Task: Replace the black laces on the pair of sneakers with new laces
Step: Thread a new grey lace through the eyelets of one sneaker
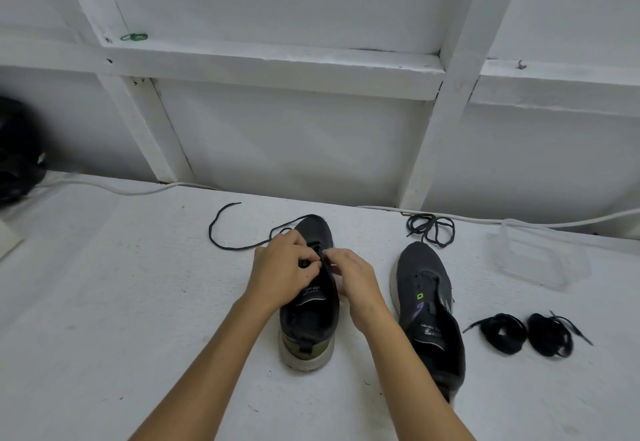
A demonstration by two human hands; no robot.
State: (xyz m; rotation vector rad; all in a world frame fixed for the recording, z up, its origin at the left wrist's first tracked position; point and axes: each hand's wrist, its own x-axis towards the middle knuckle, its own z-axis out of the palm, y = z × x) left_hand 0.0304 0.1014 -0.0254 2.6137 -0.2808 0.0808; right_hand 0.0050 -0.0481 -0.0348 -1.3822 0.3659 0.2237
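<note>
Handling notes, lace replacement, one pair of sneakers on a white table (104,302).

Item 1: left sneaker (309,319), dark knit upper, pale chunky sole, heel toward the viewer. Both hands work over its eyelet rows. The left hand (282,267) has fingers curled, pinching a black lace (221,243) at the throat; the right hand (349,274) is likewise curled at the opposite eyelet row, though whether it pinches lace or the shoe's edge cannot be told. The lace trails from the toe in a loose curve across the table to the left.

Item 2: right sneaker (427,305), same make, green tab on the tongue, eyelets apparently bare, lying just beside the first.

Item 3: loose coiled lace (431,229), thin cord, beyond the right sneaker's toe.

Item 4: two bundled black laces (526,333), flatter and wider in weave, right of the pair; judged to be the new ones.

Item 5: clear plastic container (533,257), far right.

Handling judgement: laces are light, limp and prone to tangle; best taken at the stiff tips for threading, or close to the eyelet when pulling. The uppers look soft and will buckle, so steady the shoe by the eyelet edge or sole.
</note>
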